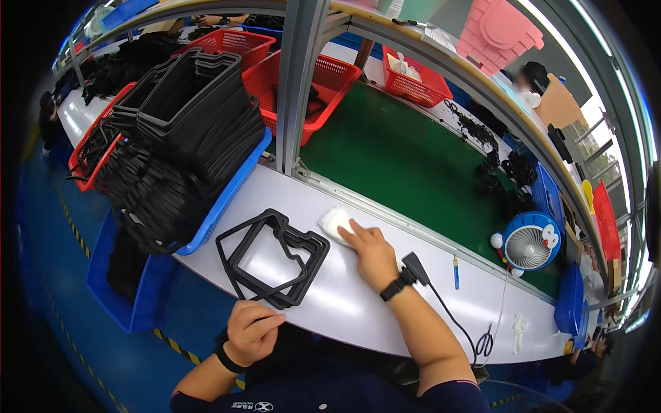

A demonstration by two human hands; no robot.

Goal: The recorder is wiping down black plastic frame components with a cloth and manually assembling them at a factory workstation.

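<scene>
My right hand (375, 258), with a dark band on its wrist, reaches over the white table (330, 310), its fingers closed on the near edge of a bunched white cloth (334, 221). Left of the cloth lie several thin black frames (317, 256), stacked and turned against each other, each with a notched side. At the table's front edge, just below the frames, my left hand (253, 334) is closed, thumb and forefinger pinched together. Whatever is in that pinch, if anything, is too small to make out.
A blue basket (227, 189) piled with black frames stands left. Red baskets (330, 82) sit behind a metal post (292, 103). Right of my arm are a black plug-ended cable (416, 267), a blue pen (456, 272), scissors (485, 342) and a blue fan (529, 244). A green conveyor belt (406, 158) runs behind.
</scene>
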